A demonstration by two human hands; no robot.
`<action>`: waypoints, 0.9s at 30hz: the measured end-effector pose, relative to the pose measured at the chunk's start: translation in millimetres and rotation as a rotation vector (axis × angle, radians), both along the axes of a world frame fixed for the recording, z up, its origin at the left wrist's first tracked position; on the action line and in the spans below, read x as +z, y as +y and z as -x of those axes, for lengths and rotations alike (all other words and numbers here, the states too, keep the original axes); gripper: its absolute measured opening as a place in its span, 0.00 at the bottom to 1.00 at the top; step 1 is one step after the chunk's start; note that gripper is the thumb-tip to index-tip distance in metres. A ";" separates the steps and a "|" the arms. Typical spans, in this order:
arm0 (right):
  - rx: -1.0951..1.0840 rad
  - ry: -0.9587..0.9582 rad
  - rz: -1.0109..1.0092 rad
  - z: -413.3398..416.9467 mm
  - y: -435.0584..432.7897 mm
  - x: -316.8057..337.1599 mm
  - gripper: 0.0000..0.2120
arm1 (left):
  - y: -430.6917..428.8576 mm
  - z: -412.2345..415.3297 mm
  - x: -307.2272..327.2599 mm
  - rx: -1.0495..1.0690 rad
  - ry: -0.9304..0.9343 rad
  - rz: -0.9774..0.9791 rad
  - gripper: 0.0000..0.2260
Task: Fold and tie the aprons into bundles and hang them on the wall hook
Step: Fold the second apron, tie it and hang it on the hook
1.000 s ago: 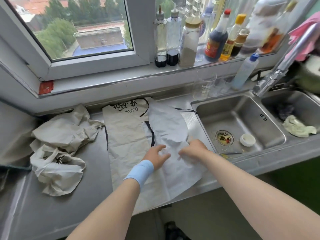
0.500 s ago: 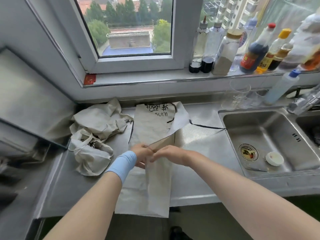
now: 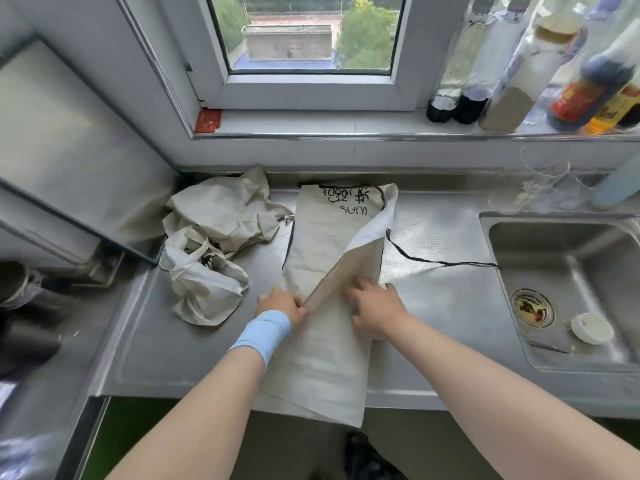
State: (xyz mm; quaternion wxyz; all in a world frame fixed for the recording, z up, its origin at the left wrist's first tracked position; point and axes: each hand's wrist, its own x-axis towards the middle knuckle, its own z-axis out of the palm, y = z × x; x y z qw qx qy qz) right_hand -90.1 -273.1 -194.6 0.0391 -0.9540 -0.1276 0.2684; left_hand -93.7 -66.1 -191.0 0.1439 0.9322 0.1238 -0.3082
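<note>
On the steel counter [image 3: 145, 341] below the window [image 3: 304, 36], lengthwise toward the wall: one beige apron [image 3: 322, 358], folded into a narrow strip, black lettering [image 3: 346, 199] at the far end, near end hanging over the counter's front edge. Across its middle, a slanting fold, pale reverse turned up on the right. At the lower end of that fold, left hand [image 3: 280, 303], blue wristband [image 3: 263, 336] behind it, fingers curled on the cloth edge and pinching it. Just beside, on the turned-over panel, right hand [image 3: 377, 310], palm down, fingers bent onto the fabric; pressing or gripping, cannot tell. Both hands close together, not touching. From the apron's right edge, a black strap [image 3: 440, 261] trailing over the counter to the rim of the sink [image 3: 554, 237]. Left of the apron, up against its edge, a crumpled heap of beige aprons [image 3: 221, 244]. Inside the sink, near the drain [image 3: 531, 308], a small white cap [image 3: 592, 328]. Up on the sill [image 3: 346, 124], a row of bottles [image 3: 512, 98].
</note>
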 end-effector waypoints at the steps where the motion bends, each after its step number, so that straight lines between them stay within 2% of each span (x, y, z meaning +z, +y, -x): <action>1: -0.047 -0.051 -0.026 -5.5 -5.0 3.0 0.20 | -7.3 -1.1 4.2 -0.058 0.020 0.014 0.11; 3: -0.235 -0.209 -0.151 -15.2 -15.7 12.7 0.12 | -21.1 -5.2 11.0 -0.176 0.079 0.014 0.09; 5: -0.391 -0.509 -0.326 -23.1 -30.5 25.1 0.11 | -32.6 -12.6 14.3 -0.209 0.132 0.029 0.06; 7: -0.362 -0.834 -0.412 -31.4 -44.6 37.0 0.08 | -39.0 -21.8 20.8 -0.202 0.194 0.035 0.10; 8: -0.334 -0.929 -0.410 -35.9 -50.4 42.0 0.09 | -43.3 -28.9 25.1 -0.194 0.220 0.041 0.13; 10: -0.415 -0.970 -0.373 -45.5 -51.8 45.9 0.19 | -48.9 -39.0 37.9 -0.164 0.212 0.066 0.17; 12: -0.661 -0.813 -0.336 -55.6 -49.0 50.9 0.27 | -59.0 -49.5 54.0 -0.107 0.124 0.129 0.20; 15: -0.869 -0.345 -0.359 -71.1 -39.1 67.6 0.13 | -79.2 -63.4 71.9 0.096 0.124 0.446 0.16; 17: -0.842 -0.189 -0.512 -77.0 -32.4 75.3 0.14 | -92.8 -68.6 83.0 0.218 0.201 0.641 0.12; 19: -0.784 -0.080 -0.736 -82.0 -18.8 80.4 0.09 | -98.1 -74.3 85.1 0.326 0.193 0.743 0.10; 20: -0.743 0.012 -0.834 -84.1 -10.1 85.8 0.10 | -98.2 -75.9 85.1 0.385 0.163 0.803 0.09; 23: -0.718 0.240 -1.010 -95.0 8.6 95.0 0.19 | -91.1 -80.8 80.6 0.768 0.128 1.229 0.05; 25: -0.674 0.329 -1.020 -100.3 14.7 98.5 0.24 | -78.2 -83.2 80.0 0.942 0.125 1.478 0.06; 27: -0.518 0.246 -0.894 -107.5 15.8 94.6 0.24 | -64.2 -83.9 78.8 0.907 0.183 1.484 0.09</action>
